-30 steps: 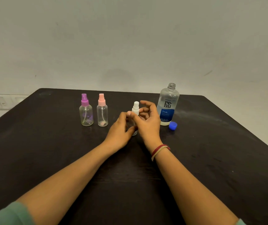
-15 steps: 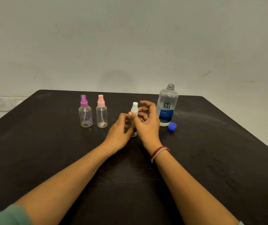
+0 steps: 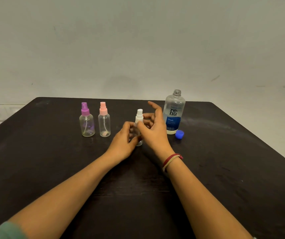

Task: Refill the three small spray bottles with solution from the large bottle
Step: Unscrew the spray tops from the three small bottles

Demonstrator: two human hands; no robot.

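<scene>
The left hand (image 3: 124, 142) curls round the clear body of the white bottle (image 3: 139, 113), which stands on the table (image 3: 224, 169) between the 2 hands. The right hand (image 3: 153, 130) pinches its spray top with thumb and fingers, index finger lifted free. This looks like work on that top, though I cannot tell which way it turns, and the hands hide the bottle's fill level. To the right, the large bottle (image 3: 173, 114) stands open, its blue cap (image 3: 179, 134) beside it. The purple bottle (image 3: 87, 125) and pink bottle (image 3: 104, 125), further left, look empty and capped, so at least 2 refills remain.
</scene>
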